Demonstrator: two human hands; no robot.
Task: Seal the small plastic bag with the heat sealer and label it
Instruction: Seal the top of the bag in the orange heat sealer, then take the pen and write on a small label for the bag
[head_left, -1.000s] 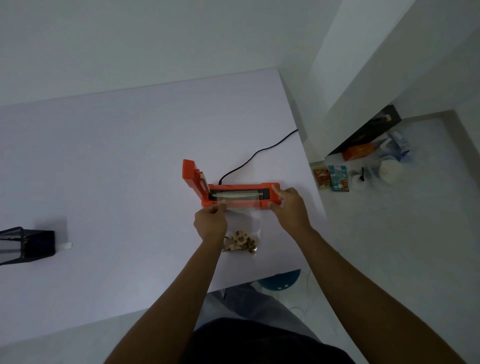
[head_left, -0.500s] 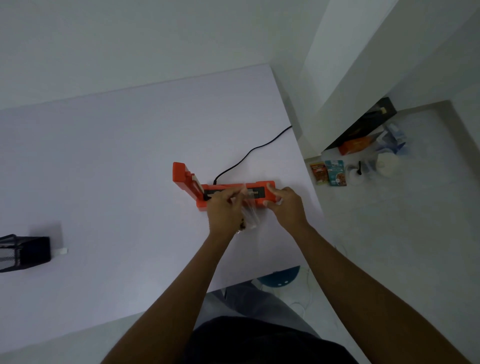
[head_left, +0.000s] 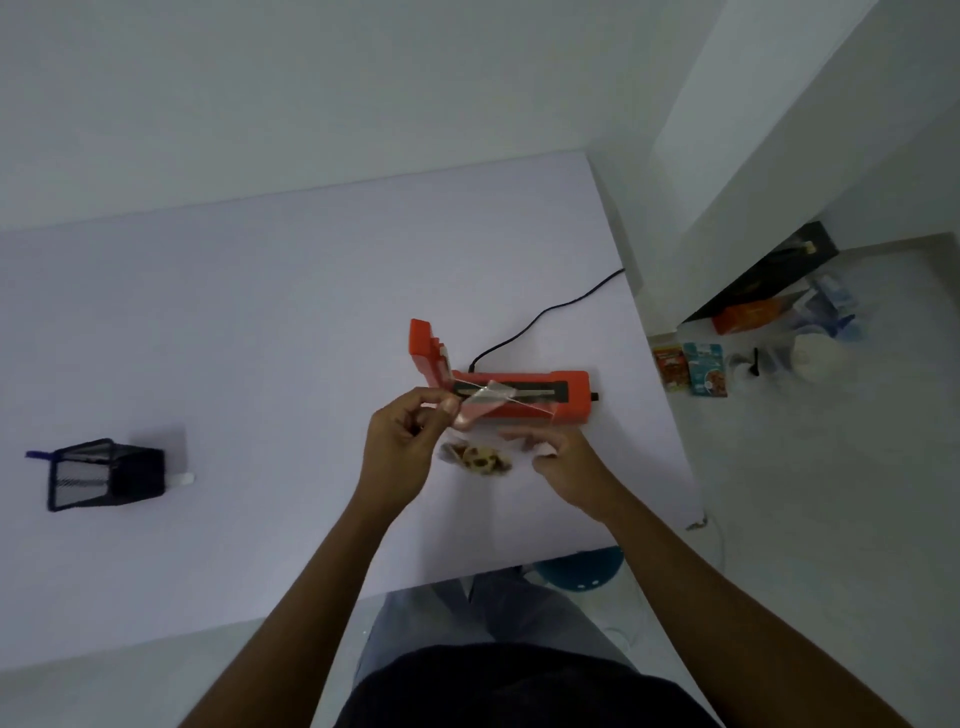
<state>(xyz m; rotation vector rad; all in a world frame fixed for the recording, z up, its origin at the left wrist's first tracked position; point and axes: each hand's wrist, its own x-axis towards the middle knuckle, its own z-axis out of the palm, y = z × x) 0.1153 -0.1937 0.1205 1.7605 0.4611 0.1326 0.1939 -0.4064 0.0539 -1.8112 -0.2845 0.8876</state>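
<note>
An orange heat sealer lies on the white table with its lid raised at the left end. A small clear plastic bag with brown pieces inside hangs just in front of it. My left hand pinches the bag's top left corner and holds it up over the sealing strip. My right hand is at the bag's right edge, fingers spread; whether it grips the plastic is unclear.
A black mesh pen holder stands at the table's left, a small white slip beside it. The sealer's black cord runs off the right edge. Packets and boxes lie on the floor to the right. A blue stool sits below.
My left hand has drawn back and to the left from the sealer, lifting the bag's corner. My right hand has left the sealer's right end and come down beside the bag.
</note>
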